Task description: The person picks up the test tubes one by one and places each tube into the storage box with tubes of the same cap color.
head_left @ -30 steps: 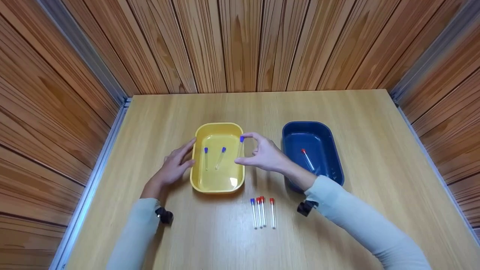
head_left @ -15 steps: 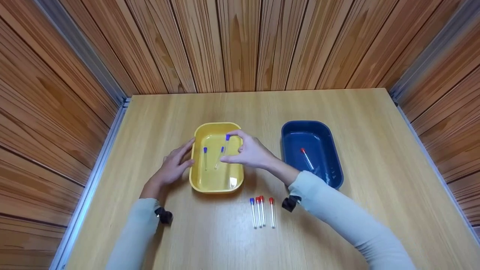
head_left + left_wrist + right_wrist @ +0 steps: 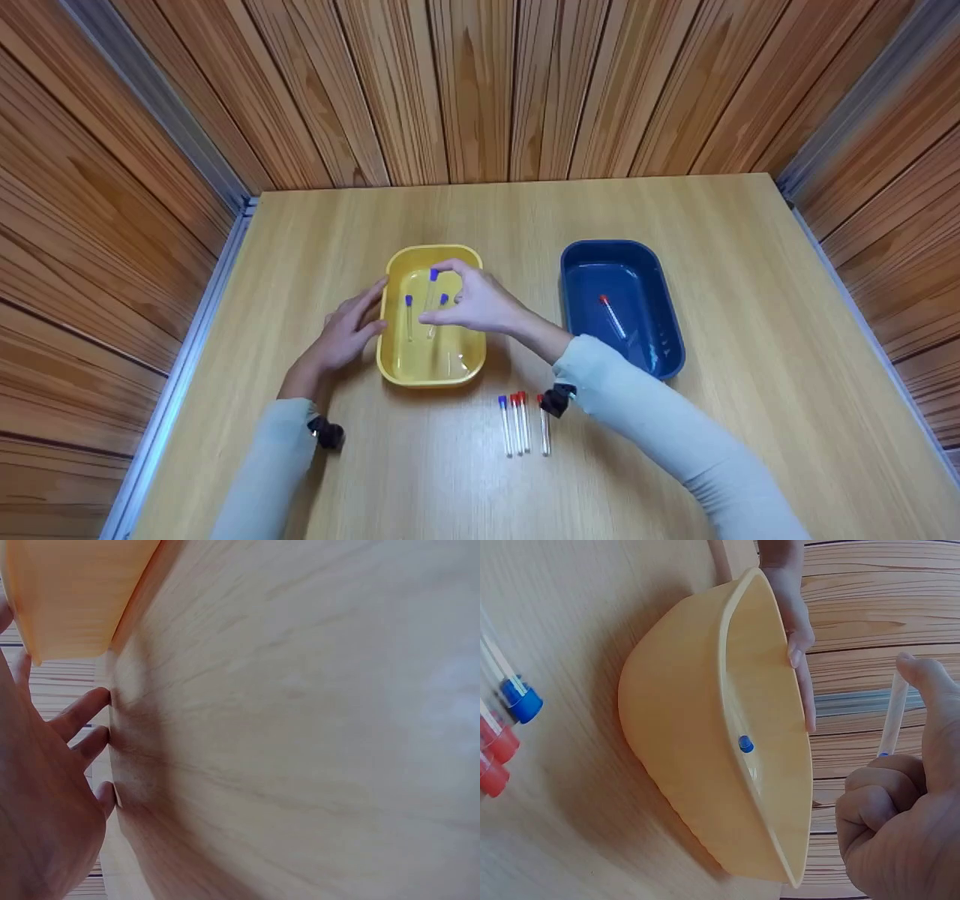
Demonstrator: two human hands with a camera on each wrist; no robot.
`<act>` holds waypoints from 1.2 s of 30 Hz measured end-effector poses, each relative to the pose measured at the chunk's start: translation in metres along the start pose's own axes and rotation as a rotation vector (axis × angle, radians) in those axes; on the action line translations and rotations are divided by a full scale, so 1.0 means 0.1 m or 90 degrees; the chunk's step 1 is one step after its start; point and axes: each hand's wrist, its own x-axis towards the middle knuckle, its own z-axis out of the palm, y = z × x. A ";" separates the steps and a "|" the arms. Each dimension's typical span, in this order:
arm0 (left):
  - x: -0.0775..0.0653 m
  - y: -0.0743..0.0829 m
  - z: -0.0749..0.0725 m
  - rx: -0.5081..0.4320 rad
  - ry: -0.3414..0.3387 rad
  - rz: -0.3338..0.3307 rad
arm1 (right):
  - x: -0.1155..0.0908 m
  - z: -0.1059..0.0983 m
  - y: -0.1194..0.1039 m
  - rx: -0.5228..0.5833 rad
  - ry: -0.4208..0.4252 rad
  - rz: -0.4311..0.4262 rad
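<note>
Between thumb and index finger, my right hand point(image 3: 484, 304) pinches a blue-capped test tube point(image 3: 894, 716) by its two ends. It hovers over the yellow tub point(image 3: 431, 373). Two more blue-capped tubes lie inside, one at the left point(image 3: 409, 321) and one partly behind the held tube, its cap point(image 3: 444, 298) showing. At the tub's left side, my left hand point(image 3: 349, 326) touches the rim with thumb and index finger. In the left wrist view, the other fingers of that hand point(image 3: 45, 787) reach down to the table beside the yellow wall point(image 3: 75, 600).
A dark blue tub point(image 3: 615, 275) stands to the right, holding a red-capped tube point(image 3: 613, 319). In front, on the wooden table point(image 3: 420, 465), lie a blue-capped tube point(image 3: 506, 431) and three red-capped tubes point(image 3: 525, 427). Wood-panelled walls point(image 3: 480, 90) enclose the table.
My right hand has carried the blue-capped test tube leftward, from the yellow tub's right rim to above its middle. The left hand stays at the tub's left rim.
</note>
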 end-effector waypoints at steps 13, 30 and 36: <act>0.01 0.00 -0.01 -0.010 -0.005 -0.007 | 0.20 0.04 -0.01 0.063 -0.032 0.008; 0.01 -0.01 0.02 0.002 0.026 0.019 | 0.42 0.20 0.11 0.101 -0.029 0.033; 0.01 -0.01 0.02 0.002 0.027 0.017 | 0.48 0.24 0.17 0.111 -0.022 0.054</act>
